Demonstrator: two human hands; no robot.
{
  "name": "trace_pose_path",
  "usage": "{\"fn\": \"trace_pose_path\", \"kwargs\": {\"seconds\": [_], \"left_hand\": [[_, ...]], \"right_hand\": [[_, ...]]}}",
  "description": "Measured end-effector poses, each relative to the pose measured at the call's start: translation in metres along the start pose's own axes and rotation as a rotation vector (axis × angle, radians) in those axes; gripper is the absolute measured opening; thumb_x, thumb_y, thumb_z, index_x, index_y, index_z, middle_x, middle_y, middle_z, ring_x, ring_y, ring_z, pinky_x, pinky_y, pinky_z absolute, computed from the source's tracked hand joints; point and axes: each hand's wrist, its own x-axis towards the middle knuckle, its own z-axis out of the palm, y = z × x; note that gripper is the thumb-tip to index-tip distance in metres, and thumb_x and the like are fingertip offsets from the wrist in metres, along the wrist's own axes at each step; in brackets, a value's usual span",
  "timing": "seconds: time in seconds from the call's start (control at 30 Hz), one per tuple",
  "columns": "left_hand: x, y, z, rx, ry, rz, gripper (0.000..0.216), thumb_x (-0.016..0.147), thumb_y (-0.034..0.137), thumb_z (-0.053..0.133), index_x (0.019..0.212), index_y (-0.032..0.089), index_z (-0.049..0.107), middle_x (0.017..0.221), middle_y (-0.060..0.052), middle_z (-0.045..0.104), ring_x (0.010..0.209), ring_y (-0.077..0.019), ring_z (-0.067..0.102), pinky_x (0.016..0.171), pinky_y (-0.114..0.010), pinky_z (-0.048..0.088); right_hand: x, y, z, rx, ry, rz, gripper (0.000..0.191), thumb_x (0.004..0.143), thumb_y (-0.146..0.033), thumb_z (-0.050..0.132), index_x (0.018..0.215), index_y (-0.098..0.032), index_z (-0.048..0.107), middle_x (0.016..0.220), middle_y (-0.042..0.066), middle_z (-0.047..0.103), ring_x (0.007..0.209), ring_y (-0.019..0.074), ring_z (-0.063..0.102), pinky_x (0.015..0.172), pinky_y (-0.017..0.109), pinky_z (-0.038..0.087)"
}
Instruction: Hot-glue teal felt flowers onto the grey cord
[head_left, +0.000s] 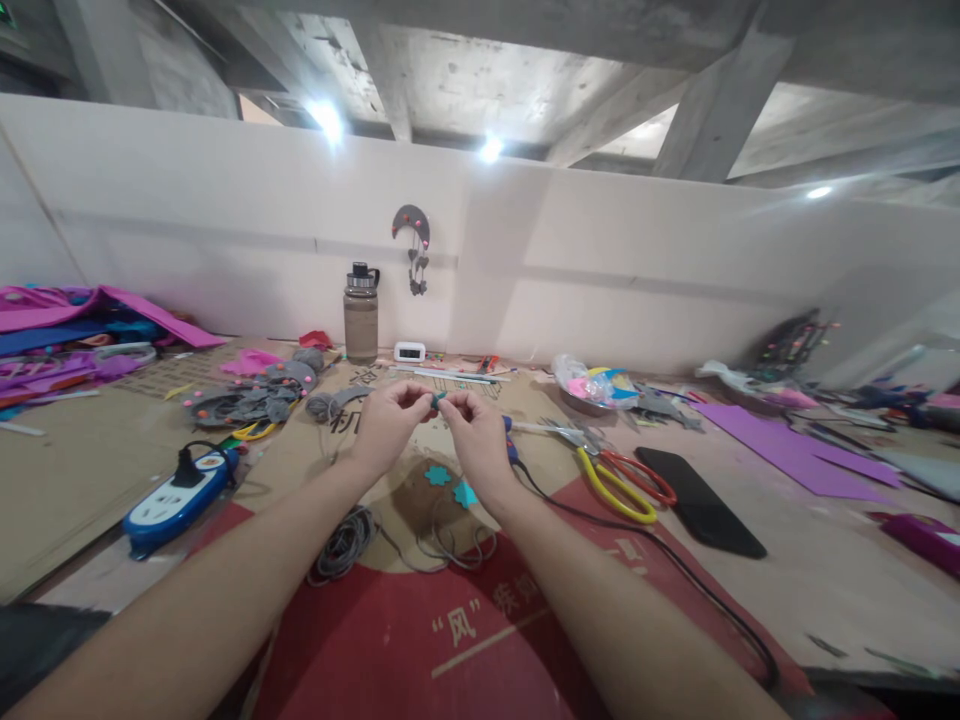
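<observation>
My left hand [391, 425] and my right hand [478, 440] meet above the middle of the table, thumbs and fingertips pinched together. Between them is a small dark teal piece [438, 399], mostly covered by the fingers, so its shape is hard to make out. Below the hands lie a teal flower-shaped cutout [437, 476] and a second teal cutout [464, 494], partly behind my right wrist. A coil of grey cord [343, 545] rests under my left forearm, with a loose strand running right. Beside my right hand is a blue-handled tool [511, 440] with a black cable.
Scissors [619, 485] with red and yellow handles and a black phone [697, 500] lie at right. A blue power strip [180, 500] sits at left. Behind stand a water bottle [361, 318] and a small white clock [409, 352]. Purple sheets [795, 450] lie far right.
</observation>
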Motion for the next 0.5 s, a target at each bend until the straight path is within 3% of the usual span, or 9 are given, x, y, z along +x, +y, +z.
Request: {"fn": "trace_pose_path", "kwargs": {"seconds": [0.5], "left_hand": [[0.0018, -0.0030, 0.0003, -0.052, -0.063, -0.039, 0.018, 0.073, 0.030, 0.058, 0.076, 0.013, 0.065, 0.067, -0.003, 0.065, 0.061, -0.0133, 0.060, 0.061, -0.026, 0.049]], "right_hand": [[0.0034, 0.0032, -0.0011, -0.025, 0.012, 0.055, 0.023, 0.073, -0.039, 0.058, 0.072, -0.016, 0.062, 0.063, 0.000, 0.060, 0.058, 0.0120, 0.049, 0.055, 0.024, 0.037]]}}
